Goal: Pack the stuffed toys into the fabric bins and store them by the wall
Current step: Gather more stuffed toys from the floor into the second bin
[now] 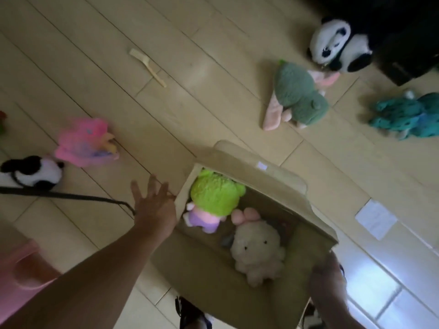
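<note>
Beige fabric bin (202, 269) sits tilted at lower centre, its near right corner gripped by the right hand (326, 279), likely to steady it. It already holds a green toy (215, 194) and a cream toy (257, 251). The left hand (154, 207) hovers beside its left rim, fingers (152, 184) spread apart, empty; more toys, like the pink one (86, 141), lie scattered across the floor (190, 91).

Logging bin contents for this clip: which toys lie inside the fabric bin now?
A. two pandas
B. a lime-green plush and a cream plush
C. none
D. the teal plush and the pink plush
B: the lime-green plush and the cream plush lie inside the fabric bin; both pandas are on the floor.
</note>
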